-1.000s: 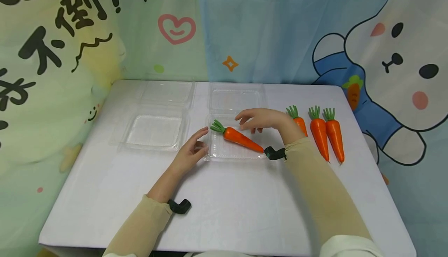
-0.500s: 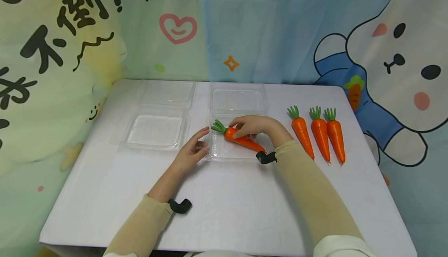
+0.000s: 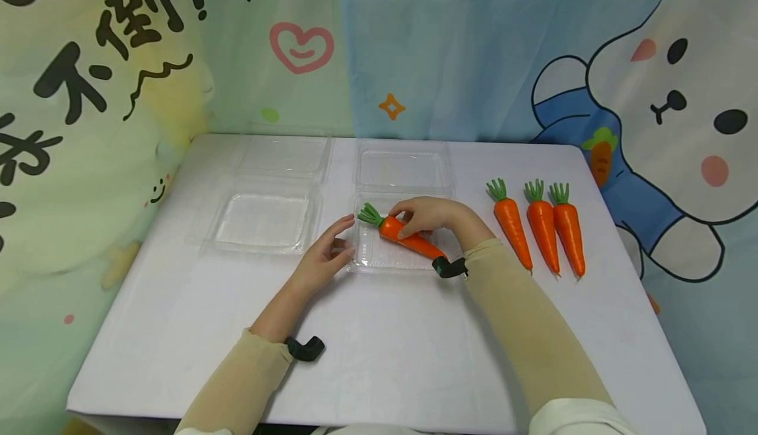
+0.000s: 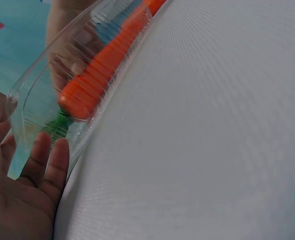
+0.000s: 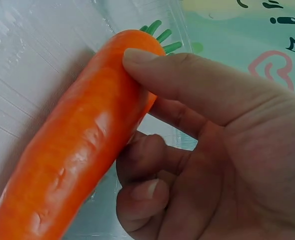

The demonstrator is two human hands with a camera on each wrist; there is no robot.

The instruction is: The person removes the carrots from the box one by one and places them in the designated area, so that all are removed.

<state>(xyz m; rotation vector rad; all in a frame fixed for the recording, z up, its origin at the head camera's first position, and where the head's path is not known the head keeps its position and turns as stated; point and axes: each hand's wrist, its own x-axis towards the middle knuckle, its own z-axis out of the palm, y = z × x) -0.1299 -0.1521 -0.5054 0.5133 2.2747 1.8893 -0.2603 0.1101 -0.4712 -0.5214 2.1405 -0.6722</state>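
Observation:
My right hand [image 3: 429, 214] pinches an orange carrot [image 3: 417, 244] with a green top between thumb and fingers. In the right wrist view the thumb lies on the carrot [image 5: 82, 130] near its leafy end. The carrot lies slanted in the base of an unlidded clear plastic container [image 3: 367, 260], its top toward the left rim. At that left rim, my left hand [image 3: 322, 251] rests with fingers loosely extended. In the left wrist view the left hand [image 4: 27, 180] is against the container's side wall [image 4: 20, 145], its fingers not wrapped round the carrot.
A second clear container [image 3: 260, 224] stands unlidded to the left, its lid folded back. On the right of the white table [image 3: 379, 356] lie three more carrots [image 3: 541, 224], side by side. Behind the table hangs a printed cloth [image 3: 450, 47].
My right hand has moved left and down from above the container and has taken hold of the carrot. The left hand stays at the rim.

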